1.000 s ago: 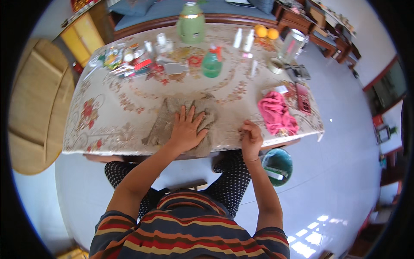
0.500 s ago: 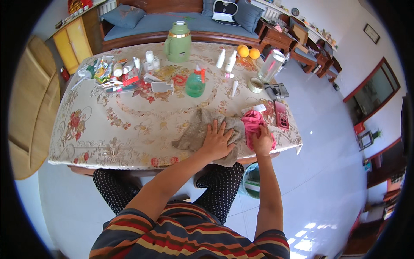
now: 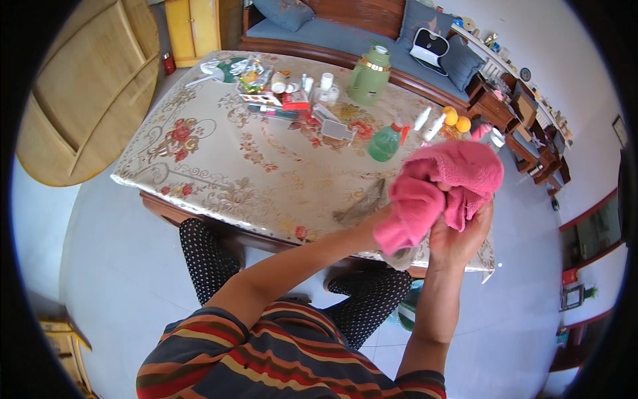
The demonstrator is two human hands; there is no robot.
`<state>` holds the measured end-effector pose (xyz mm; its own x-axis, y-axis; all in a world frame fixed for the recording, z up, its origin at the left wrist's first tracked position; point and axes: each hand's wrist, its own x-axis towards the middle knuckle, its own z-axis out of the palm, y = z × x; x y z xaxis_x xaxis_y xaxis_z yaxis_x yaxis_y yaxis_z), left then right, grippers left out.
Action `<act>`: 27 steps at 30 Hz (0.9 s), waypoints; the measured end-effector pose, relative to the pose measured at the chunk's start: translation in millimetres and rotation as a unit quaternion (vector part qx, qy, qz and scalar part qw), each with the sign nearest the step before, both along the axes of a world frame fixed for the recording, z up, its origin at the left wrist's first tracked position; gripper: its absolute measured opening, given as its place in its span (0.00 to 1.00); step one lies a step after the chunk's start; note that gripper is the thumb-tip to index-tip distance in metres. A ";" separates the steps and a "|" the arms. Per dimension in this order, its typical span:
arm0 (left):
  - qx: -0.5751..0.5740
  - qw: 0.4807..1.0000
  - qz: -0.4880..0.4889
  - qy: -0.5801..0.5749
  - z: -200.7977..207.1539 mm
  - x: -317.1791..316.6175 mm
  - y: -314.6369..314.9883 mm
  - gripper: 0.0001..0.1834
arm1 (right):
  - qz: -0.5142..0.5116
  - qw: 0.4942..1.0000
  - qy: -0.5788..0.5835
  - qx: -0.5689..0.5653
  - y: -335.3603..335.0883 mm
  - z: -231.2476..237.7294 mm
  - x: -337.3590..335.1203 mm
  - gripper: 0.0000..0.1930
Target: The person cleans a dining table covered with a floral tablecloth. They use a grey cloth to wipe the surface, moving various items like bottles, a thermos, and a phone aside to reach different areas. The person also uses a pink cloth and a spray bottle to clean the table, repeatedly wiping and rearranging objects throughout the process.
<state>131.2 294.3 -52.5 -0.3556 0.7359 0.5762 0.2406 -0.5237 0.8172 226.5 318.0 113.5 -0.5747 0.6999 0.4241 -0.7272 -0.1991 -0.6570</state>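
A pink cloth (image 3: 435, 189), bunched and folded over, is held up above the table's right part. My right hand (image 3: 462, 236) grips it from below on the right, fingers mostly covered by the folds. My left hand (image 3: 443, 187) is buried in the same cloth; only a bit of finger shows in a gap between folds. Under and behind it, a grey-brown cloth (image 3: 364, 205) lies crumpled on the table, partly hidden by my left forearm and the pink cloth. A green spray bottle (image 3: 384, 145) with a red nozzle stands just beyond.
The table has a flowered tablecloth (image 3: 219, 159). A green thermos jug (image 3: 369, 76), white bottles (image 3: 434, 126) and oranges (image 3: 462, 124) stand at the far side. A pile of small packages (image 3: 256, 78) lies far left. A bin (image 3: 407, 312) is below the near edge.
The pink cloth has been lifted off the table in my hands. My left hand has left the grey-brown cloth and moved right into the pink one. The view has turned left.
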 end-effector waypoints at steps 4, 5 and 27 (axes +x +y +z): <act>0.078 0.904 -0.152 -0.391 21.2 -18.6 -41.4 0.23 | 0.098 0.994 -0.043 0.025 -28.0 2.8 -23.8 0.16; 0.126 0.888 -0.212 -0.390 28.2 -26.5 -64.1 0.27 | 0.101 0.988 -0.080 0.085 -29.4 -4.2 -27.3 0.17; 0.051 0.940 0.176 -0.287 -61.3 -214.8 -233.1 0.20 | -0.380 0.556 -0.570 0.471 86.1 -209.7 -34.2 0.29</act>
